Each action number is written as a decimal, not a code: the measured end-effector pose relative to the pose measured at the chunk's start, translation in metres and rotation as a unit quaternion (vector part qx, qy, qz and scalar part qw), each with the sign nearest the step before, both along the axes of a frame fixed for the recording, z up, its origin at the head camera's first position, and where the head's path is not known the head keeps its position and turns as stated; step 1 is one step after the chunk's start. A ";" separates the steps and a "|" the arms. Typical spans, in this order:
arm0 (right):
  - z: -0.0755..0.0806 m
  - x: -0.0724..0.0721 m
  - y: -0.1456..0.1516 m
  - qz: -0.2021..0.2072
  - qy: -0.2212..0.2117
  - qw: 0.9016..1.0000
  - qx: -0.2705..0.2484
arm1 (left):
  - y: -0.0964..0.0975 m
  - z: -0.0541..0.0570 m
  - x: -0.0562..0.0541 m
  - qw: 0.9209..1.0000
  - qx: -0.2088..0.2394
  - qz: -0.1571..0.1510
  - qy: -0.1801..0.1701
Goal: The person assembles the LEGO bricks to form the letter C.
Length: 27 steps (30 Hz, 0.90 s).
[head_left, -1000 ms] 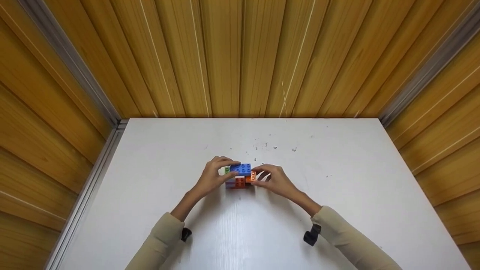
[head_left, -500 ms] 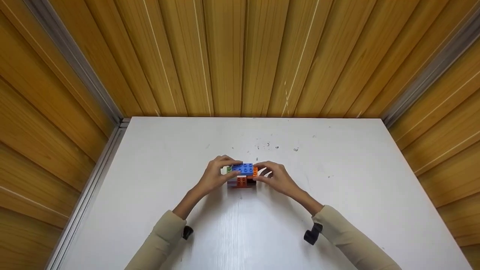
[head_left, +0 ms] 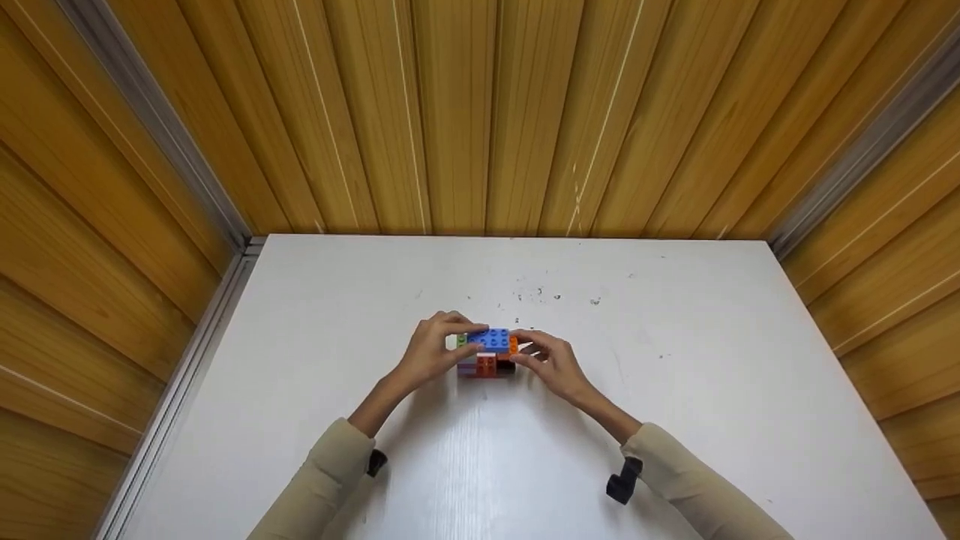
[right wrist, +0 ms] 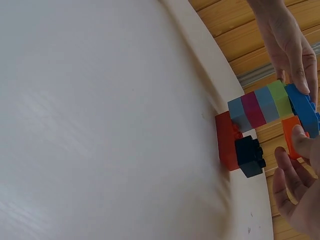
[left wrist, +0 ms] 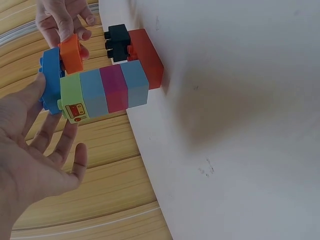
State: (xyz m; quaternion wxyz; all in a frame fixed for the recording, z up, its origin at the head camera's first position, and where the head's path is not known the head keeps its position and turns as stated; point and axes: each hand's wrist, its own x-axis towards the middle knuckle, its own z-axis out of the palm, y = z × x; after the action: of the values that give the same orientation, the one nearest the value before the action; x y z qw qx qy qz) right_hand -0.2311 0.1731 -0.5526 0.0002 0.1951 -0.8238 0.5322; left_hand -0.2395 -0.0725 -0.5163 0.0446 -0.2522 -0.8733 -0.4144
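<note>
A long blue brick (head_left: 493, 340) lies across the top of a small brick tower, its right end overhanging. My left hand (head_left: 433, 351) grips it between thumb and fingers. Below its left end are a light green printed brick (left wrist: 74, 98), a light blue brick (left wrist: 93, 92), a magenta brick (left wrist: 114, 88) and another light blue one. The tower rises from a red brick (left wrist: 146, 59), which also bears a black brick (left wrist: 118, 42). My right hand (head_left: 553, 365) pinches an orange brick (right wrist: 291, 135) against the underside of the blue brick's overhanging end, above the black brick.
The white table (head_left: 675, 420) has small dark marks (head_left: 556, 297) beyond the hands. Wood-patterned walls (head_left: 487, 112) stand behind it and at both sides. A metal rail (head_left: 180, 390) runs along the left edge.
The orange brick, earlier tilted with its studs toward the camera, now sits straighter and closer against the blue brick. Both hands keep nearly the same place.
</note>
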 end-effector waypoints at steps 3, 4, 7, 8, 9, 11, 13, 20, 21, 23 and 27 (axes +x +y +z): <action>0.010 0.008 -0.005 -0.014 0.007 1.000 -0.001 | 0.001 0.002 -0.001 1.000 -0.013 0.005 -0.001; 0.014 0.011 -0.007 -0.017 0.012 1.000 -0.002 | 0.001 0.002 0.000 1.000 -0.015 0.005 -0.001; 0.026 0.018 -0.010 -0.023 0.023 0.999 -0.010 | 0.001 0.003 0.000 1.000 -0.021 0.003 -0.004; 0.025 0.019 -0.010 -0.022 0.024 0.999 -0.016 | 0.001 0.004 0.000 1.000 -0.023 0.003 -0.004; 0.022 0.018 -0.009 -0.024 0.020 0.999 -0.021 | 0.001 0.004 0.000 1.000 -0.025 0.003 -0.002; 0.012 0.013 -0.007 -0.027 0.013 0.999 -0.029 | 0.001 0.005 0.000 1.000 -0.031 0.005 0.005; 0.003 0.009 -0.004 -0.028 0.001 0.999 -0.036 | 0.001 0.005 0.000 0.999 -0.037 0.007 0.013; -0.005 0.004 0.003 -0.011 -0.060 0.996 -0.066 | 0.001 0.005 -0.001 0.999 -0.033 0.007 0.021; -0.005 0.004 0.003 -0.010 -0.068 0.995 -0.066 | 0.001 0.004 0.000 0.999 -0.031 0.007 0.022; -0.005 0.004 0.004 -0.008 -0.077 0.995 -0.064 | 0.000 0.004 0.000 0.999 -0.026 0.007 0.023; -0.004 0.005 0.005 -0.020 -0.072 0.996 -0.044 | 0.000 0.003 0.000 1.000 -0.022 0.006 0.021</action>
State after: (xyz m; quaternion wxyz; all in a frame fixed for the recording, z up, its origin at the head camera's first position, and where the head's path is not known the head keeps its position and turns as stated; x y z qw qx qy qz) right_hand -0.2260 0.1777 -0.5562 -0.0405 0.1397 -0.8014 0.5802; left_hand -0.2396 -0.0722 -0.5134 0.0600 -0.2561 -0.8826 -0.3896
